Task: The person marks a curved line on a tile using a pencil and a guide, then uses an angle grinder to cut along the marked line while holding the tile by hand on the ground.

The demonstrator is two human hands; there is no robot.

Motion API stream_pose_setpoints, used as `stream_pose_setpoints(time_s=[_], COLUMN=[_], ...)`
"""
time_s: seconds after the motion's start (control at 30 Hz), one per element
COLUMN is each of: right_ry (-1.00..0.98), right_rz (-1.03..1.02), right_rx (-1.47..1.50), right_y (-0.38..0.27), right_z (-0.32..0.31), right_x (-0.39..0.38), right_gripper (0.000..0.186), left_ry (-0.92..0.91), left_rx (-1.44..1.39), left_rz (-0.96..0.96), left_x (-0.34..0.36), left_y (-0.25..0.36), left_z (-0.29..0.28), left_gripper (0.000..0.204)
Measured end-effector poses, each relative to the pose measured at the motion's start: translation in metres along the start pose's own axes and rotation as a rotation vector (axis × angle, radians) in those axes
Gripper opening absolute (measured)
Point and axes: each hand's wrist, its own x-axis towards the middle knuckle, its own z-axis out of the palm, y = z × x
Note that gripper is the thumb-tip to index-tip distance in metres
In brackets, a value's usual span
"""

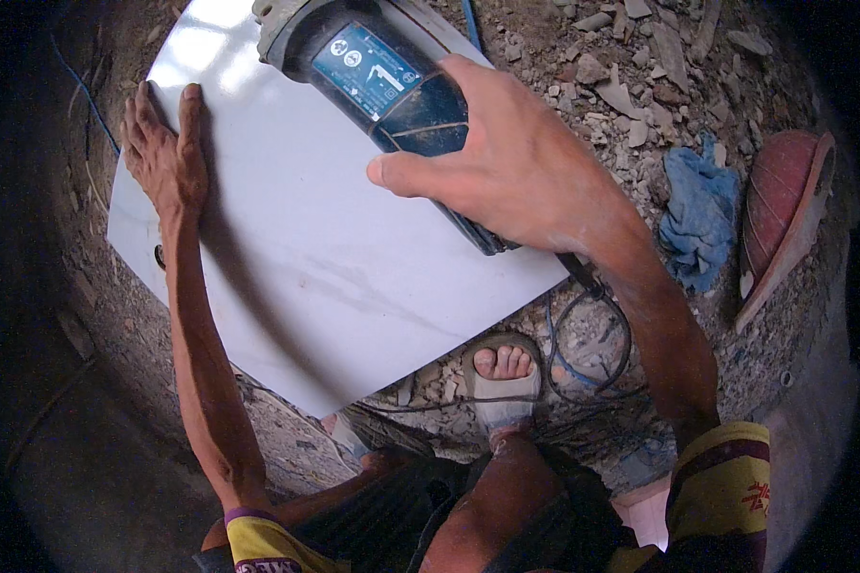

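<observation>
A large glossy white tile (315, 267) with faint grey veining lies over rubble in front of me. My left hand (165, 158) rests on its left edge, palm down with the fingers stretched out. My right hand (511, 158) is wrapped round the body of a blue and black angle grinder (361, 78), thumb on the near side. The grinder is above the upper right part of the tile; its head reaches the top of the picture, and I cannot see its disc. A small dark hole (160, 256) shows at the tile's left edge, beside my forearm.
Broken stone and mortar rubble (631, 95) covers the ground at the upper right. A crumpled blue cloth (698, 215) lies near a red, rounded, bowl-like object (779, 205). The black power cord (629, 334) loops beside my sandalled foot (503, 377), close to the tile's near edge.
</observation>
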Motion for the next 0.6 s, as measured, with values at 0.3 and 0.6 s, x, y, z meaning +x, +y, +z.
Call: stream_pose_setpoints(time_s=[0.3, 0.6], right_ry=[-0.021, 0.121], right_rz=[0.063, -0.074], right_rx=[0.026, -0.032], right_y=[-0.012, -0.01], right_z=[0.0, 0.004], right_x=[-0.003, 0.006], right_gripper=[0.057, 0.054], left_ry=[-0.007, -0.024], left_rx=[0.008, -0.008], left_rz=[-0.009, -0.031], left_x=[-0.003, -0.006], left_y=[0.009, 0.013], left_z=[-0.004, -0.007], left_gripper=[0.101, 0.1])
